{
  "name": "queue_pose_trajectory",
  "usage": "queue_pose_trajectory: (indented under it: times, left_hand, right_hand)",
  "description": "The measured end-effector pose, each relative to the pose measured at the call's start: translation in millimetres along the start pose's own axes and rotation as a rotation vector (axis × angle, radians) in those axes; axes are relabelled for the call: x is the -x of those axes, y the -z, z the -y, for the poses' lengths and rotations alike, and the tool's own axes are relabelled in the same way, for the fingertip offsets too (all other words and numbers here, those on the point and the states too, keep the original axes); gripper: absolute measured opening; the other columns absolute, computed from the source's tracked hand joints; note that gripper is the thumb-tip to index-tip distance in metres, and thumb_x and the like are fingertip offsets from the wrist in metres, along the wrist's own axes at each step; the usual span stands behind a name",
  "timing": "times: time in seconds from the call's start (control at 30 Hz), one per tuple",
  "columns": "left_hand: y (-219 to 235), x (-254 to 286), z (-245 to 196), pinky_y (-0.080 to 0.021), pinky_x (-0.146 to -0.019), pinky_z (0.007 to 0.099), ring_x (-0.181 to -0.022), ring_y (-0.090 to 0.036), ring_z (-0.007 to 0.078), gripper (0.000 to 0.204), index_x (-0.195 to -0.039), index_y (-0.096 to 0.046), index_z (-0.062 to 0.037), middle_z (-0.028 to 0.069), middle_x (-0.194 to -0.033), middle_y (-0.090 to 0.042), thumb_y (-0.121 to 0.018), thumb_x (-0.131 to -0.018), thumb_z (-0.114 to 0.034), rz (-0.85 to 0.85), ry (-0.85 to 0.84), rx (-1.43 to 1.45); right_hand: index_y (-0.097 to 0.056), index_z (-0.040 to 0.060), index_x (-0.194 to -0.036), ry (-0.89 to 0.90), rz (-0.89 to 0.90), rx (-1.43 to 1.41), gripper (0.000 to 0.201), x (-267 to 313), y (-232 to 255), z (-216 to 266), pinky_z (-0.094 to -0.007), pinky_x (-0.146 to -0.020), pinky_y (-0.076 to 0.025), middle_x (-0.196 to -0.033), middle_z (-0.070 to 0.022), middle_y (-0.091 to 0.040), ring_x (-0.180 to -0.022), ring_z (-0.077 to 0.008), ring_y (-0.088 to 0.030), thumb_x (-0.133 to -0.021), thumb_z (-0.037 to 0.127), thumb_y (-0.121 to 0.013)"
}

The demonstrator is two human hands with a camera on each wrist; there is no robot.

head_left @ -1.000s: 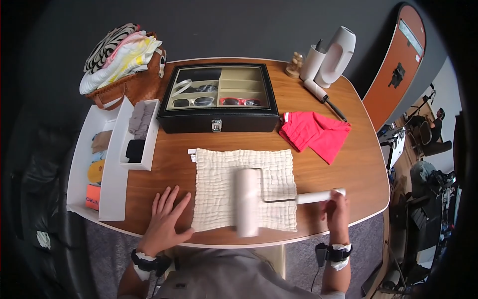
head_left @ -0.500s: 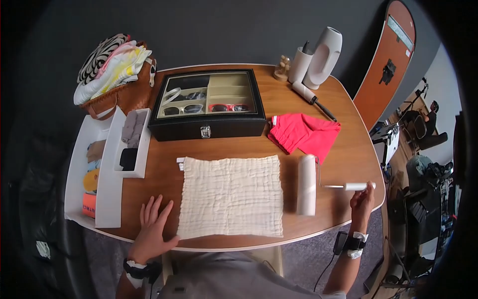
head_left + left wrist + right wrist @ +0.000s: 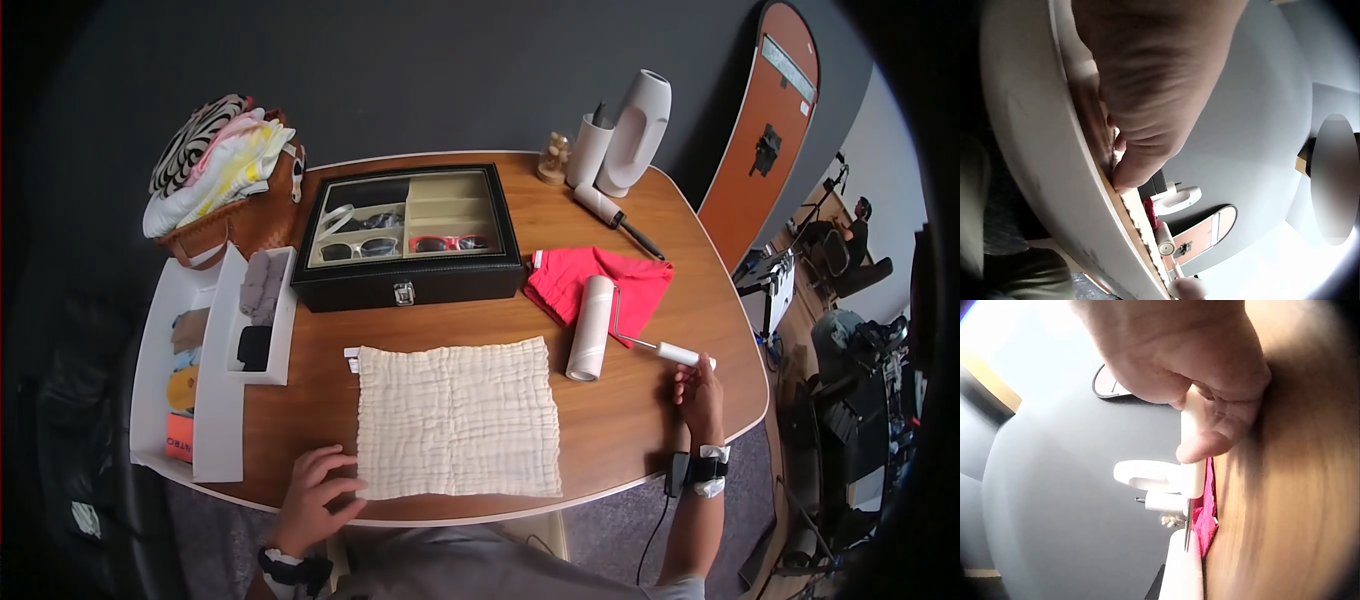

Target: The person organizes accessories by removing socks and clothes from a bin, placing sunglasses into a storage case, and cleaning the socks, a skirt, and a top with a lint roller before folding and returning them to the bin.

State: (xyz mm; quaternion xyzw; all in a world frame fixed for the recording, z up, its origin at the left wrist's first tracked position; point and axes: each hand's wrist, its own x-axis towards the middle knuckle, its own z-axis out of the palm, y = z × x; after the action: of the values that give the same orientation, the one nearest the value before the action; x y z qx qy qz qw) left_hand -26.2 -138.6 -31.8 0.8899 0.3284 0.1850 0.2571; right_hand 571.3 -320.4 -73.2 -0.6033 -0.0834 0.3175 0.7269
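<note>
My right hand (image 3: 699, 392) holds the white handle of a large lint roller (image 3: 590, 330), with fingers and thumb curled round it in the right wrist view. The white roller sheet overlaps the lower left part of some folded red shorts (image 3: 650, 283) in the head view. A cream crinkled muslin cloth (image 3: 455, 420) lies spread flat near the table's front edge, a small tag at its upper left corner. At the cloth's lower left edge rests my left hand (image 3: 312, 502), fingers loosely bent, fingertips right at the border and nothing held.
A black glasses case (image 3: 410, 285) with a clear lid stands behind the cloth. White boxes (image 3: 220, 400) of folded clothes and a brown basket (image 3: 230, 232) of fabrics are at left. A smaller lint roller (image 3: 620, 222), white vase (image 3: 637, 135) and glass jar (image 3: 553, 160) stand back right.
My right hand has carried the lint roller off the cream cloth, rightward and then up to the red shorts. My left hand stays by the cloth, its fingers now more bent.
</note>
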Motion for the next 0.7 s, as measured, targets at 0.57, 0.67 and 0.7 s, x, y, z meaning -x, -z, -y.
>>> queue_pose_trajectory:
  times: [0.57,0.67,0.7]
  left_hand:
    - [-7,-1,7,-0.046,-0.103,0.0437,-0.117,-0.061,0.0286,0.012,-0.091,-0.075,-0.0098,0.0042,-0.111,-0.068,-0.083,-0.082,-0.013,-0.053,0.032,0.016]
    - [-5,-1,5,-0.046,-0.102,0.0434,-0.118,-0.061,0.0296,0.012,-0.095,-0.07,-0.0071,0.0074,-0.115,-0.067,-0.078,-0.086,-0.009,-0.071,0.05,0.057]
    - [-4,-2,2,-0.046,-0.102,0.043,-0.117,-0.061,0.0297,0.013,-0.098,-0.067,-0.0063,0.0093,-0.115,-0.066,-0.075,-0.088,-0.009,-0.117,0.06,0.153]
  right_hand:
    - [-0.071,0.0052,-0.104,0.496,0.883,1.069,0.029,177,-136,-26,-0.0374,-0.087,-0.053,-0.112,-0.0111,-0.064,-0.105,-0.0304,-0.063,-0.077,-0.001,-0.081]
    - [-0.07,0.0064,-0.105,0.56,0.883,1.026,0.025,172,-134,-30,-0.0384,-0.088,-0.051,-0.112,-0.011,-0.064,-0.105,-0.0323,-0.06,-0.081,0.0,-0.078]
    - [-0.069,0.0059,-0.105,0.588,0.883,0.986,0.023,172,-139,-23,-0.0377,-0.087,-0.051,-0.11,-0.011,-0.064,-0.103,-0.0315,-0.061,-0.084,0.0,-0.076]
